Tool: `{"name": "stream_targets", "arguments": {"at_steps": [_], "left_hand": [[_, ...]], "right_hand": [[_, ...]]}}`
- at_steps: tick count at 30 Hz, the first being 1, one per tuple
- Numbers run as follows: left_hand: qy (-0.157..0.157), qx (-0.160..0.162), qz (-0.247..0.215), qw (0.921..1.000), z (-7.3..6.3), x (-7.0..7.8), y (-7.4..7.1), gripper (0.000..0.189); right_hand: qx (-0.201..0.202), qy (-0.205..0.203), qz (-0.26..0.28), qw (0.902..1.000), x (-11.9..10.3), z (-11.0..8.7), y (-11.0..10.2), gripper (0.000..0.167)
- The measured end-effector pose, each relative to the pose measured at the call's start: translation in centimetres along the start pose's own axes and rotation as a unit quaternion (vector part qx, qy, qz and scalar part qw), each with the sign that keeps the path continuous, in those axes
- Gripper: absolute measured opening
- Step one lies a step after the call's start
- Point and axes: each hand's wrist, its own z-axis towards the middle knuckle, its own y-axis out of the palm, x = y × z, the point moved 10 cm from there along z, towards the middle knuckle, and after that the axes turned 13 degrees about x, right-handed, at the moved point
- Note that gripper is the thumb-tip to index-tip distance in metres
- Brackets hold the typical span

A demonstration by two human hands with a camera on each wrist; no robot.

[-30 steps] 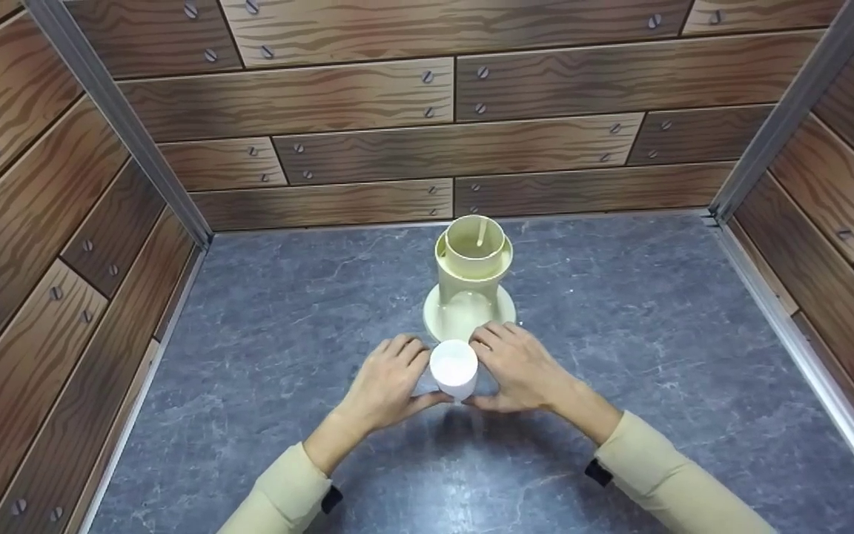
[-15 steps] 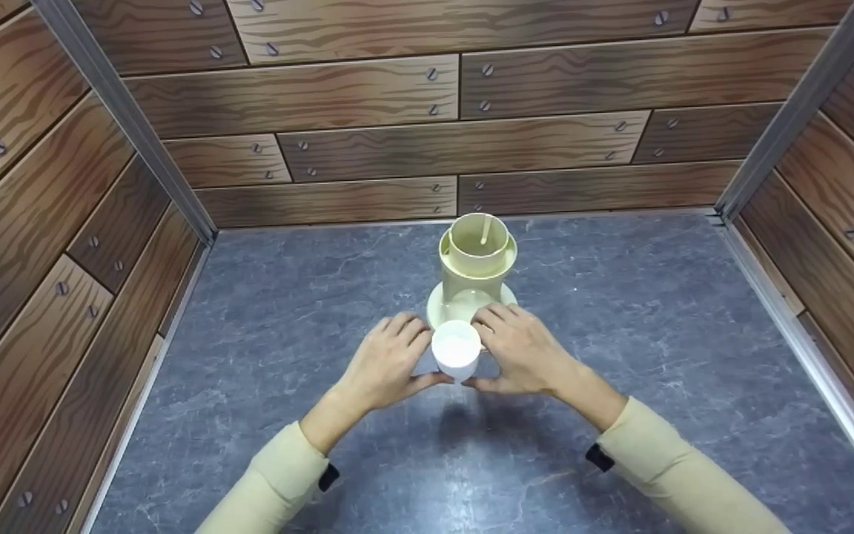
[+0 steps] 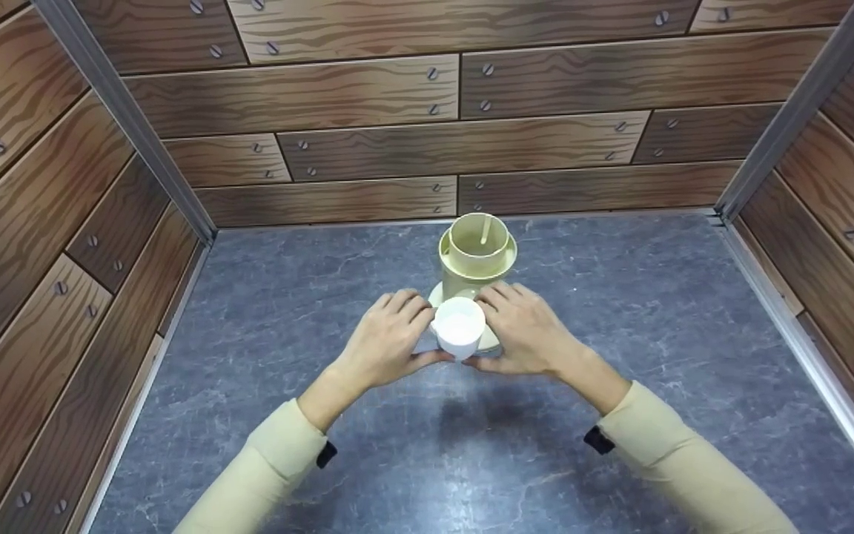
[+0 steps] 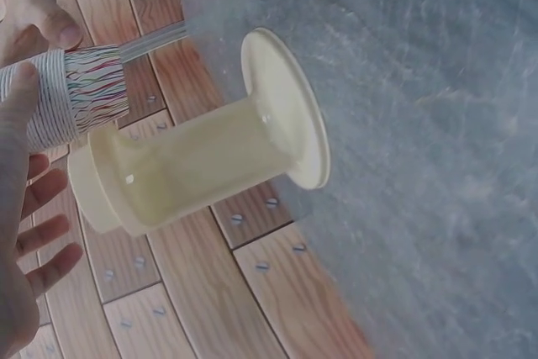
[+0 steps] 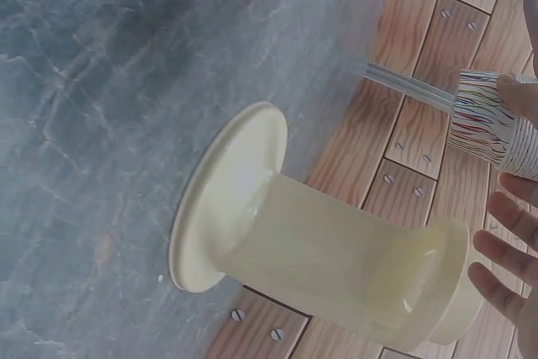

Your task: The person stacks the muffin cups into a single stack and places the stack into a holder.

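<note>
Both hands hold one stack of paper cups [image 3: 459, 326] upright between them, in front of a cream cup dispenser [image 3: 477, 259]. The left hand [image 3: 388, 337] grips the stack from its left side and the right hand [image 3: 525, 330] from its right, thumbs on the near side. Thin coloured lines pattern the lowest cup [image 4: 97, 86]; above it show the stacked white rims. Below the stack hangs a clear plastic sleeve [image 5: 408, 87]. The dispenser stands upright on a round base [image 4: 307, 115], with a wide tube and a narrower open ring at its top.
Under everything lies a grey marbled tabletop [image 3: 308, 282]. Wood-patterned panels [image 3: 368, 152] wall it in at the back and both sides, with metal strips [image 3: 805, 341] along the corners and edges.
Both hands have moved forward together with the cup stack, away from the person and closer to the dispenser, now overlapping its base in the head view. The dispenser stays in place.
</note>
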Motion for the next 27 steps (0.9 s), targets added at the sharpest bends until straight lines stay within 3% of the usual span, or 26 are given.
{"name": "stream_targets", "arguments": {"at_steps": [16,27], "left_hand": [[0.017,0.017,0.004,0.9997,3.0,-1.7,-1.5,0.058],[0.013,0.028,0.011,0.9995,4.0,-2.9,-1.5,0.060]], "right_hand": [[0.043,0.028,-0.007,0.9987,1.4,2.6,-2.3,0.076],[0.047,0.027,-0.021,0.9983,2.2,4.0,-2.9,0.079]]}}
